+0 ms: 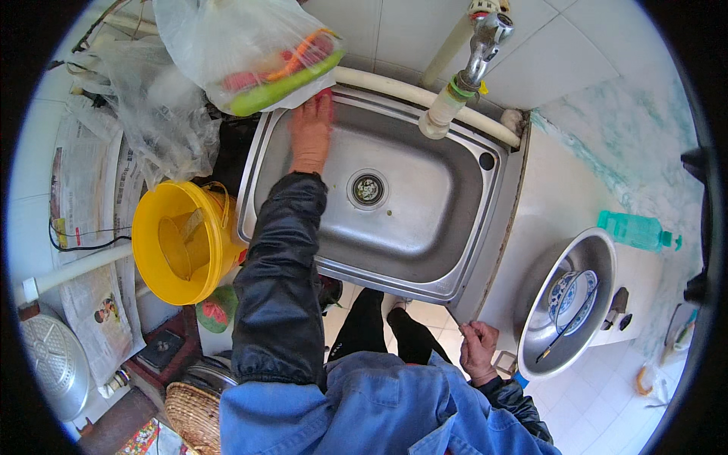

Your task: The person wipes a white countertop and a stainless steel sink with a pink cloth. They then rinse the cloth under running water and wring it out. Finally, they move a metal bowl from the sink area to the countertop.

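Observation:
My left hand (310,133) reaches across the stainless steel sink (409,227) to its far left rim. Its fingertips lie just below a clear plastic bag (244,45) that contains a long green vegetable and red and orange produce. Something pinkish red (326,104) shows at the fingers, but it is blurred and I cannot tell whether they hold it. My right hand (479,350), fingers curled, is low by the sink's near right corner, at the counter edge. Whether it grips that edge or a small thing is unclear. In the sink, the drain strainer (368,189) holds pale bits.
Above the sink's back rim hangs a chrome faucet (483,51) with an extension. A yellow bucket (216,250) stands left of the sink, below crumpled plastic bags (165,108). On the right are a metal basin (526,341) with a blue-and-white bowl (560,301) and a green bottle (631,230).

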A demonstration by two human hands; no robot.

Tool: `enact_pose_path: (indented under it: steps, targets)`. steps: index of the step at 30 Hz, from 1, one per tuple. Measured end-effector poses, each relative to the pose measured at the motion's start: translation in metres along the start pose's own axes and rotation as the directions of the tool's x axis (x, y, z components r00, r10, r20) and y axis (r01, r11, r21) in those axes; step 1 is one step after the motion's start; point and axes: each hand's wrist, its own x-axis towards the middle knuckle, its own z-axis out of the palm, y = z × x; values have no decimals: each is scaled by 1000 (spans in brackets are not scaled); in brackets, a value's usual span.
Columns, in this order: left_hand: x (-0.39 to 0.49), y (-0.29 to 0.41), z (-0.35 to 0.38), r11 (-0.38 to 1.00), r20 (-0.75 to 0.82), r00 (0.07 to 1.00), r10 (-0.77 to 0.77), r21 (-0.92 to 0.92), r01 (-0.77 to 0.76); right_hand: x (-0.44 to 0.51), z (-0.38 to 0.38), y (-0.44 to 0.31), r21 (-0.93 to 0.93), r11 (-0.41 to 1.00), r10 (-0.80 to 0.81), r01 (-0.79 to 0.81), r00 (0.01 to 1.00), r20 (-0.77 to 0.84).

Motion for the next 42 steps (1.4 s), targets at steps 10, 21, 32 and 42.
enact_pose_path:
  steps: [10, 21, 32, 42]
  targets:
    - [-40, -50, -48, 947, 136, 966, -219, 268, 177, -10, 7, 8, 11, 999, -35, 36, 999, -39]
    - [-142, -30, -134, 909, 282, 894, -349, 335, 249, -10, 0, 11, 56, 994, -88, 92, 994, -65]
    - [-210, 19, -194, 878, 311, 821, -479, 148, 456, -9, -2, 11, 50, 983, -169, 175, 980, -103]
    - [-220, 100, -210, 950, 279, 919, -280, -59, 308, -8, -2, 11, 43, 982, -181, 186, 978, -105]
